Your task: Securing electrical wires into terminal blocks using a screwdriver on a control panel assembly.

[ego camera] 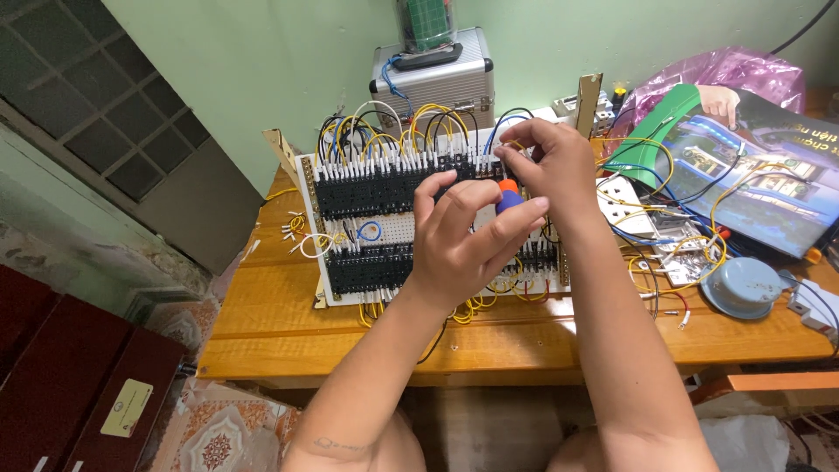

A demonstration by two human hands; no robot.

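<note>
Left hand (463, 236) hides screwdriver (508, 197) shaft.

Colours here are all over the place: the board (398, 229) is white with black terminal rows and a tangle of yellow, white, blue and black wires (411, 122). The screwdriver (507, 196) handle shows orange and blue between the fingers. The bench (280, 297) is honey-orange wood. The far case (434, 81) is silver, the wall (262, 52) pale green. On the right sit a grey-blue round cap (743, 285), a pink bag (725, 70) and a dark blue and green poster (752, 166). The floor tile (214, 437) has a red and cream floral pattern.
</note>
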